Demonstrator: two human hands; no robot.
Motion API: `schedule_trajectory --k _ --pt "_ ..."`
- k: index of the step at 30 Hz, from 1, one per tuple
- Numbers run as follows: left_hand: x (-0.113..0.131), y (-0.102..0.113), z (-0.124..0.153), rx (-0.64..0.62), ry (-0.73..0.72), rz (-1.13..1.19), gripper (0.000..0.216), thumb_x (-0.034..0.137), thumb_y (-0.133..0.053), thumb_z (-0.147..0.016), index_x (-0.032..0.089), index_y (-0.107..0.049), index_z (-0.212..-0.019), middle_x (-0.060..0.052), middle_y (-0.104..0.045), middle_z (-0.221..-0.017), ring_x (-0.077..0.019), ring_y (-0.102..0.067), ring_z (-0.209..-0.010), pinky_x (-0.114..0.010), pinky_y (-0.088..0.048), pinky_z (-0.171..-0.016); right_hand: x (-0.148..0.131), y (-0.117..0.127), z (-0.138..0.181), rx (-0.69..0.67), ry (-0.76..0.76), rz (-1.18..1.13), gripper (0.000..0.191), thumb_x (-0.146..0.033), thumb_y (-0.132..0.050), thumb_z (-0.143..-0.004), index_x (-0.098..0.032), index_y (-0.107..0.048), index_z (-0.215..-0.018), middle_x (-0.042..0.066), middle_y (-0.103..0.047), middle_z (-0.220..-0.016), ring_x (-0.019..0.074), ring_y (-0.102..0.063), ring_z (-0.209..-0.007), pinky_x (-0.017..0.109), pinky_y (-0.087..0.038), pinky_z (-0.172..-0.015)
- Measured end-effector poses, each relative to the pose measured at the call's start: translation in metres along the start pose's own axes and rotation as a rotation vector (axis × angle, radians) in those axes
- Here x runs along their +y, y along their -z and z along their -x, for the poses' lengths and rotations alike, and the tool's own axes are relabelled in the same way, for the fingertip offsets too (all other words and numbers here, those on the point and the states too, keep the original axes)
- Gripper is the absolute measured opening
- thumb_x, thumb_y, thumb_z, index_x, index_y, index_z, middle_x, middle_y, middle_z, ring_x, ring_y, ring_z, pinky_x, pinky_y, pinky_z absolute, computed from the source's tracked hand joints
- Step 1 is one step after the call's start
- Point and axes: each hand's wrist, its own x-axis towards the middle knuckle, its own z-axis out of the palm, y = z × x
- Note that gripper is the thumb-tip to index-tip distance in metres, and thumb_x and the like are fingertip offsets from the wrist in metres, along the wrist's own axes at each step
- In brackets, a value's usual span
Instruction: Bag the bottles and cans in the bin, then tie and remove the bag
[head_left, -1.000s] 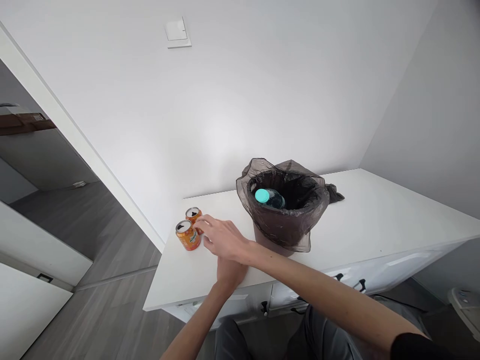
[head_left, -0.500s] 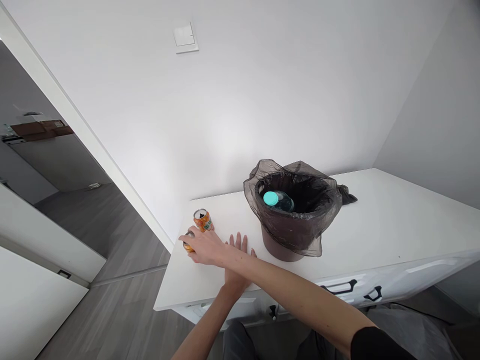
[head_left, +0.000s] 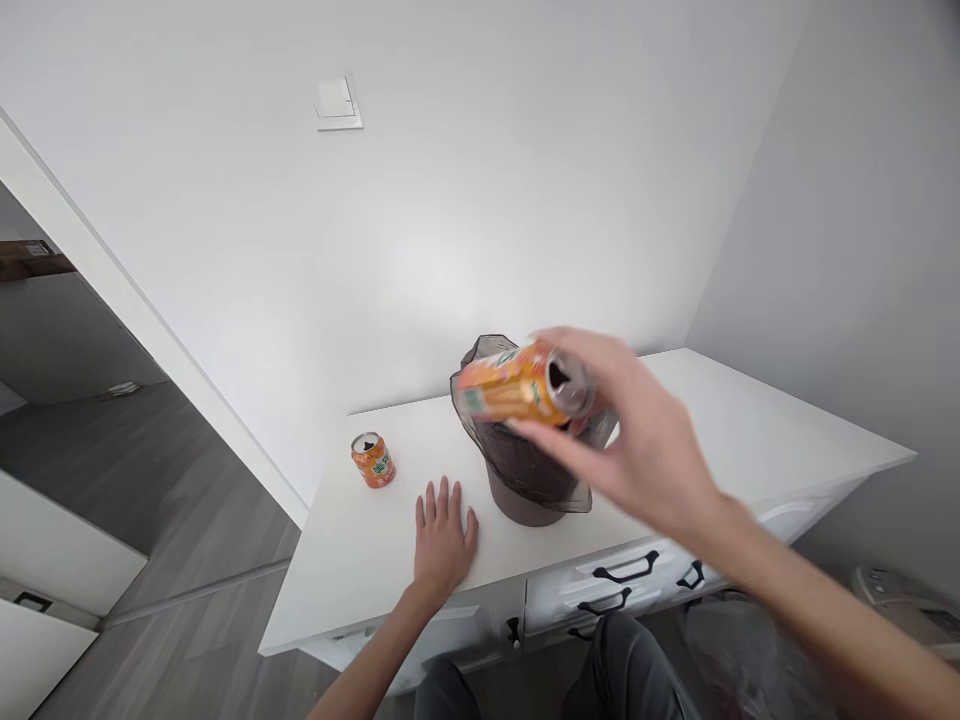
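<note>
Orange soda can (head_left: 510, 385) | my right grip (head_left: 651, 445) grasping it, left hand (head_left: 441, 545) spread flat | tipped toward 3 o'clock, might drip if undrained

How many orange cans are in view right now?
2: one upright can on the white cabinet, one tilted can in the right hand, near the bin. The bin might hide more.

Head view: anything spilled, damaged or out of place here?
The bin stands on the cabinet, odd since bins usually sit on the floor. The held can is tipped sideways in the right hand; no spill or clear damage shows.
</note>
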Motion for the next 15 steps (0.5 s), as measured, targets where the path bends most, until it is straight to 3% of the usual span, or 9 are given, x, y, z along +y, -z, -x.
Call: schedule_trajectory --k 2,5,10,12,15 --pt "0.001 0.005 -0.001 -0.028 0.0 -0.016 0.057 0.039 -0.037 -0.103 0.017 -0.05 -0.154 -0.011 -0.04 -0.166 -0.0349 -0.03 -0.156 -0.057 -0.025 -0.127 0.029 0.013 -0.003 0.02 -0.079 0.096 0.06 -0.044 -0.065 -0.095 -0.033 -0.047 -0.151 0.011 -0.059 -0.144 0.0301 -0.069 -0.107 0.038 -0.059 -0.073" --pt "0.003 0.011 -0.001 -0.047 0.001 -0.029 0.058 0.039 -0.036 -0.104 0.015 -0.05 -0.154 -0.011 -0.039 -0.166 -0.0353 -0.03 -0.156 -0.056 -0.025 -0.127 0.065 0.01 -0.008 -0.128 -0.121 0.239 0.053 -0.043 -0.066 -0.095 -0.035 -0.052 -0.145 0.007 -0.06 -0.145 0.024 -0.072 -0.089 0.034 -0.055 -0.064" --pt "0.004 0.015 -0.001 -0.069 0.004 -0.044 0.059 0.04 -0.033 -0.105 0.014 -0.048 -0.155 -0.011 -0.039 -0.166 -0.0352 -0.03 -0.156 -0.055 -0.026 -0.127 0.082 -0.008 -0.01 -0.325 -0.099 0.388 0.043 -0.042 -0.06 -0.099 -0.035 -0.059 -0.141 0.005 -0.062 -0.146 0.0193 -0.073 -0.079 0.03 -0.048 -0.062" --pt "0.003 0.015 -0.001 -0.074 0.004 -0.042 0.058 0.04 -0.033 -0.105 0.015 -0.048 -0.155 -0.01 -0.039 -0.166 -0.035 -0.03 -0.156 -0.055 -0.026 -0.127 0.077 -0.01 -0.009 -0.3 -0.092 0.389 0.039 -0.045 -0.056 -0.102 -0.034 -0.062 -0.139 0.005 -0.068 -0.138 0.0204 -0.073 -0.082 0.029 -0.045 -0.062" --pt "0.003 0.014 -0.001 -0.076 0.003 -0.035 0.058 0.04 -0.034 -0.105 0.015 -0.049 -0.155 -0.01 -0.038 -0.167 -0.0347 -0.031 -0.156 -0.056 -0.027 -0.127 0.067 -0.01 -0.008 -0.108 -0.131 0.35 0.034 -0.046 -0.05 -0.105 -0.032 -0.067 -0.131 0.004 -0.078 -0.114 0.0196 -0.071 -0.076 0.027 -0.04 -0.061"
